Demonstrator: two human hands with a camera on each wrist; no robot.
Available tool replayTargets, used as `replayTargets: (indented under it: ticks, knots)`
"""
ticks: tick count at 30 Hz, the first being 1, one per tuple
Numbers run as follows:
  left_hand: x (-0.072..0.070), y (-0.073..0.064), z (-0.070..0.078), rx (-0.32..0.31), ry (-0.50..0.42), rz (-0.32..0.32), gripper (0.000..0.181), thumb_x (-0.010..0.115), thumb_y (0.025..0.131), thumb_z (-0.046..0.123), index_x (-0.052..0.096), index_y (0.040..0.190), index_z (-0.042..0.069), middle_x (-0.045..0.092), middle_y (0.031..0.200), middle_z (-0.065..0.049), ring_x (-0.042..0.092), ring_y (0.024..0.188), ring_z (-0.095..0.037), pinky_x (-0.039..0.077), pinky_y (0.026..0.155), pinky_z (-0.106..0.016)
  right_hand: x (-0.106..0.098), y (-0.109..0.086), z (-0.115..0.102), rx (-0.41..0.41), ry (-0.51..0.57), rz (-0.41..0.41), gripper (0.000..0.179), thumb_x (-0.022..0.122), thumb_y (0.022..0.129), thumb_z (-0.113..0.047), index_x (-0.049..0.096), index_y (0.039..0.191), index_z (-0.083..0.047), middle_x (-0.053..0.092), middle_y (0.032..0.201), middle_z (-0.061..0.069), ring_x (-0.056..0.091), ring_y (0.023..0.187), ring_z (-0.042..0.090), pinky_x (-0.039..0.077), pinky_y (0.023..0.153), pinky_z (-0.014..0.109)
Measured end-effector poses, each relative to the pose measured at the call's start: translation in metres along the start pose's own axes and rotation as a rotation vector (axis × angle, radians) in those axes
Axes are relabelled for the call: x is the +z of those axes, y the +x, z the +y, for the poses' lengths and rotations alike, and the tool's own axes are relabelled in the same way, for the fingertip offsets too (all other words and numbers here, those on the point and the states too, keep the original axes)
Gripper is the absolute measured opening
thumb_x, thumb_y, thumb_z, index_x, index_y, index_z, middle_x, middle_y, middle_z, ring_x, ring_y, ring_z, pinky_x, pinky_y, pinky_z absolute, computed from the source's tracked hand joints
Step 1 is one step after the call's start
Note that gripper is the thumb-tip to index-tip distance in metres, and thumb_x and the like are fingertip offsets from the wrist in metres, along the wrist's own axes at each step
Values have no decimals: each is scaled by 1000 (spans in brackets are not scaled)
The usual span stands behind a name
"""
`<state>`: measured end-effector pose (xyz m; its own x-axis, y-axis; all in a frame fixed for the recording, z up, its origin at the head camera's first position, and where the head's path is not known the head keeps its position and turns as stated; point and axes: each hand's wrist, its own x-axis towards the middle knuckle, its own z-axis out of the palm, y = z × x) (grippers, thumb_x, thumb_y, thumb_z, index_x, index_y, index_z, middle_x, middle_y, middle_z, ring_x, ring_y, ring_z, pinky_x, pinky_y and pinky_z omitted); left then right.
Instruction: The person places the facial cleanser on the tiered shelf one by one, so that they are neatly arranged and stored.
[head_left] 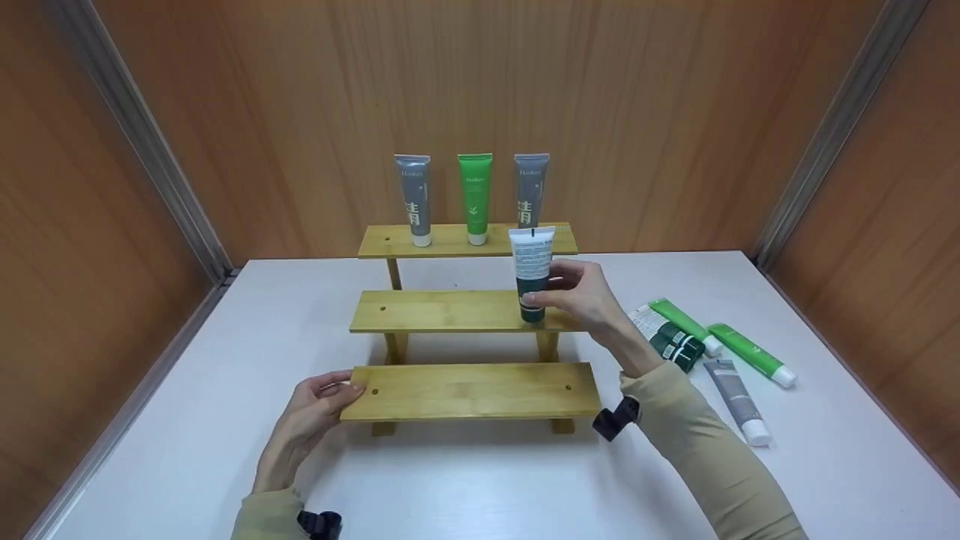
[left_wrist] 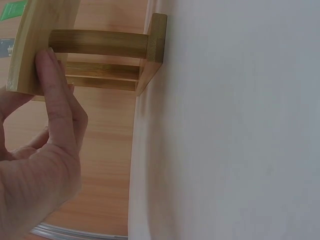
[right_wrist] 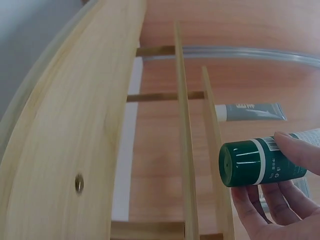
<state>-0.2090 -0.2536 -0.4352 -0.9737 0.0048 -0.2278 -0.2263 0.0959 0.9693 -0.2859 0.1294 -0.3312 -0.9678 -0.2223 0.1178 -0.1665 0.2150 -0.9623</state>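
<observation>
My right hand (head_left: 589, 296) grips a white and dark green squeeze tube (head_left: 532, 259) upright, with its dark green cap (right_wrist: 242, 164) down. This tube is over the right part of the middle step of a three-step bamboo display stand (head_left: 442, 311); in the right wrist view a gap shows between cap and middle step. At the stand's lower left, my left hand (head_left: 311, 412) pinches the end of the front step (head_left: 472, 391), its fingers (left_wrist: 55, 95) under the board. On the top step stand a grey tube (head_left: 416, 196), a green tube (head_left: 475, 196) and another grey tube (head_left: 531, 184), partly covered.
Right of the stand, several tubes lie on the white table (head_left: 480, 487): a white and dark green one (head_left: 667, 341), two green ones (head_left: 686, 324) and a grey one (head_left: 736, 399). Wooden panels (head_left: 480, 97) with metal corner strips enclose the back and sides.
</observation>
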Motion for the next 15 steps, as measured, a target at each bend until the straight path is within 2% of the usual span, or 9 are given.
replayTargets:
  ticks: [6,15]
  knots:
    - [2,0,0,1,12,3,52,63,97,8,44,140,-13,70,97,-3,69,83,-9,58,72,-20,21,9,-3,21,35,20,53,83,81,-13,65,131,-6,65,130,16,61,116,29,44,111,45]
    - [2,1,-1,-16,4,29,54,65,96,9,44,141,-11,68,100,-4,68,84,-9,58,73,-19,49,25,-2,-8,99,46,49,84,80,-12,68,125,-5,68,126,15,62,115,27,48,105,41]
